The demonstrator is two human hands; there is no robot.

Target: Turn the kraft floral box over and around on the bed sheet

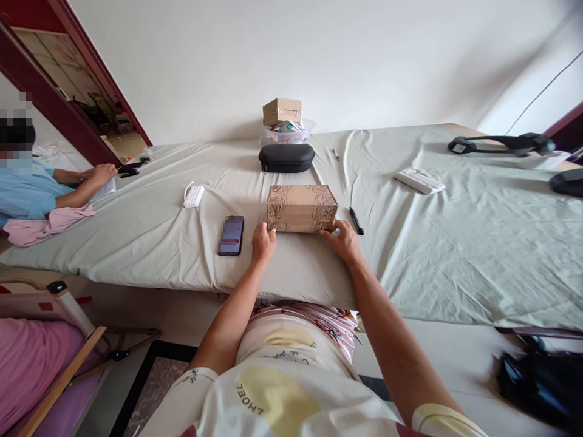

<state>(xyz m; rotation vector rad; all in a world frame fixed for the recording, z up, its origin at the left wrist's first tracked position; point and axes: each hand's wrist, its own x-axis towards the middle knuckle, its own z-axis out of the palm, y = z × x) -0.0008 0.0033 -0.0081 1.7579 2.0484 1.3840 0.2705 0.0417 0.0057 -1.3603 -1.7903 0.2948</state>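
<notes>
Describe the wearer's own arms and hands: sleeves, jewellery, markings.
The left hand and right hand are bare: no gloves, rings or watch show. Both forearms are uncovered to above the elbow. The left sleeve is short and cream, with small dark lettering near its edge. The right sleeve is short too, with a pale yellow band at its hem.

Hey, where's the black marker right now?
In the head view, the marker lies on the sheet, just right of the box and close to the right hand.
</notes>
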